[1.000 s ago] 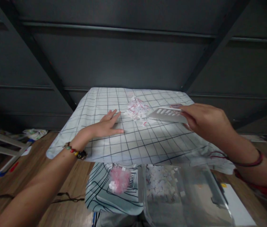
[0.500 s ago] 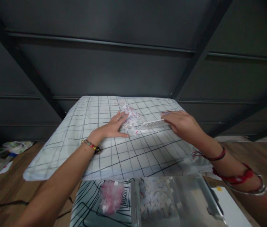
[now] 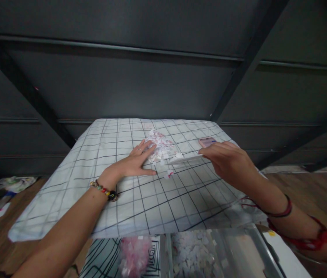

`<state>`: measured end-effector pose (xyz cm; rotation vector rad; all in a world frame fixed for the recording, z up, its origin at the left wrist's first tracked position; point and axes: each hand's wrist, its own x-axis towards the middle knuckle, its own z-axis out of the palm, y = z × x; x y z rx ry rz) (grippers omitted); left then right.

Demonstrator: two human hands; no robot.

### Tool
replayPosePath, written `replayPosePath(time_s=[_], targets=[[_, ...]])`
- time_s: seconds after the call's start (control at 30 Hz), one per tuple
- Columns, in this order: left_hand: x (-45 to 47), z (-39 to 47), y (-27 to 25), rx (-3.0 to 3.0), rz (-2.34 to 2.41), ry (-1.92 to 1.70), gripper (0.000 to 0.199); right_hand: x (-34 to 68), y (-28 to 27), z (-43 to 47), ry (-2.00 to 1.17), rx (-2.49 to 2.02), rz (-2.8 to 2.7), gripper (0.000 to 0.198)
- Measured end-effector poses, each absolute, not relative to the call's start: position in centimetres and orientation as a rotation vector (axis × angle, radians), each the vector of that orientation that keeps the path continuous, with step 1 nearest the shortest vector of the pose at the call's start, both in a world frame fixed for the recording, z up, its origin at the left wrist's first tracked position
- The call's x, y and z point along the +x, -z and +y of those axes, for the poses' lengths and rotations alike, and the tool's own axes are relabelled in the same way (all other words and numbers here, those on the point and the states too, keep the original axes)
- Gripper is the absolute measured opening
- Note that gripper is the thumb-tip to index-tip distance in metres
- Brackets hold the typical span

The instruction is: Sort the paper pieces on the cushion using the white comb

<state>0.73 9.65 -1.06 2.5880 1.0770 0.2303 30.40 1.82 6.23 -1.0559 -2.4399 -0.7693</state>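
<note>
A heap of small white paper pieces [image 3: 163, 146], some with pink marks, lies on the white checked cloth [image 3: 105, 135]. My left hand [image 3: 136, 160] rests flat at the heap's left side, fingers spread, its fingertips touching the pieces. From the right, my right hand [image 3: 227, 160] pinches the end of a thin white flat strip [image 3: 188, 158]. That strip reaches left to the near right side of the heap; its exact kind does not show. A loose piece with a red mark [image 3: 169, 175] lies just in front of the heap.
A phone [image 3: 206, 142] lies behind my right hand. Along the near edge stand a clear plastic box [image 3: 256, 239] with many white pieces inside and a pink plastic bundle [image 3: 136, 255] on a patterned cloth. Dark panels [image 3: 140, 85] rise behind the table.
My right hand and the strip have come slightly nearer to me, uncovering more of the phone. My left hand stays beside the heap. The view has shifted a little.
</note>
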Motion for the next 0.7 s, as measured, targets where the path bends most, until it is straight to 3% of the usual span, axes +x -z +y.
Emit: replayPosePath(time_s=[0.7], targets=[[0.3,9.6,1.0,2.557,1.107,-0.18,0.098,32.9,-7.1,2.4,0.806,-1.053,-2.517,0.027]])
